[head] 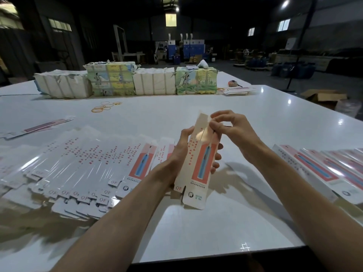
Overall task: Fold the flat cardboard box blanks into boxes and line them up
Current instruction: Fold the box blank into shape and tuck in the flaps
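A long narrow white box (198,167) with a red panel and a blue toothbrush picture stands tilted above the table. My left hand (182,152) grips its middle from the left, fingertips showing on the right side. My right hand (227,128) pinches the flaps at the box's top end. A spread of flat box blanks (82,163) lies on the left of the table. A row of the same boxes (324,169) lies at the right.
The glossy white table (196,228) ends close to me at the front. Rubber bands (104,107) lie further back. Wrapped bundles of printed stock (125,81) line the far side, with a few blanks (237,91) beside them. More blanks (39,126) lie at the far left.
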Action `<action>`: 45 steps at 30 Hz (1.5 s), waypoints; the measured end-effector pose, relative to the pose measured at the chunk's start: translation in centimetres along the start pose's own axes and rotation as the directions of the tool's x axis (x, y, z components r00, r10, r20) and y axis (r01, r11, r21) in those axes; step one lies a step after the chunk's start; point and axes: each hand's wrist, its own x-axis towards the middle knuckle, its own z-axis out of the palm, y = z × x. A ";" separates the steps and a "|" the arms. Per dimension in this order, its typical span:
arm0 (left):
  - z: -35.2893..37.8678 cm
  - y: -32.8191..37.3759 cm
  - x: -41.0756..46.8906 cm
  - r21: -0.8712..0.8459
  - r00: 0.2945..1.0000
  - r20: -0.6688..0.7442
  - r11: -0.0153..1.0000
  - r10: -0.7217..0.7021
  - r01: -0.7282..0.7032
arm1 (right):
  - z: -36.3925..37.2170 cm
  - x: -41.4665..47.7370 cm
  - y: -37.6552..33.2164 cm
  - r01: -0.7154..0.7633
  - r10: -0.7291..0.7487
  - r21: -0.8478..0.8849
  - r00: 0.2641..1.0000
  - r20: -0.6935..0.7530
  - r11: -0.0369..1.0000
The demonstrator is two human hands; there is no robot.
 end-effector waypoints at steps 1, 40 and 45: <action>0.1 0.1 0.0 0.017 1.000 0.015 1.000 -0.004 0.003 | -0.3 0.0 -0.1 -0.021 0.021 0.019 1.000 0.009 1.000; 0.0 0.1 0.2 -0.139 0.957 -0.280 0.983 0.079 -0.122 | 3.1 -2.3 0.5 0.002 -0.032 0.301 0.995 0.095 0.954; -0.1 -0.4 0.8 0.307 0.766 -0.501 0.910 0.403 -0.278 | 3.0 -2.1 0.2 0.046 -0.057 0.177 0.997 0.055 0.983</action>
